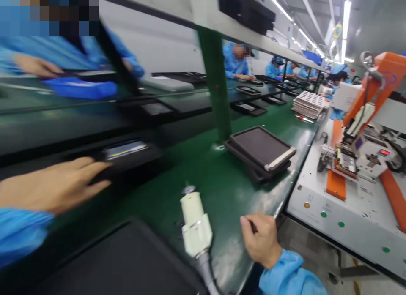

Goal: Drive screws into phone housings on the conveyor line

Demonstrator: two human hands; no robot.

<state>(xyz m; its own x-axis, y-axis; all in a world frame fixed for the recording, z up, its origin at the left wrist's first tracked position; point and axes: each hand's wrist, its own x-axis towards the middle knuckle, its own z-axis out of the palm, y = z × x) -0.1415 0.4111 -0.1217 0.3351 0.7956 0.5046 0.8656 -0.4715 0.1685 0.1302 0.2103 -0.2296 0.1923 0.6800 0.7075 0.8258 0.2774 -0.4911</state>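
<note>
My left hand [63, 183], blurred by motion, stretches out at the left with thumb and fingers apart. Its fingertips are at the near side of a black tray [149, 153] that carries a flat device with a shiny face [127, 149]; whether they touch it I cannot tell. My right hand [261, 238] is curled into a loose fist by the green bench's [228, 202] right edge, with nothing visible in it. Between the hands lies a cream-coloured tool head [195, 223] on a grey corrugated hose. A large black tray or mat [127, 261] fills the near left.
Stacked dark trays [261, 147] lie ahead on the bench, beside a green post [214, 83]. White perforated sheets [307, 104] are piled farther off. At right stands a machine with an orange arm [368, 92]. Across the line, a person's hand [38, 66] is near a blue item [80, 88].
</note>
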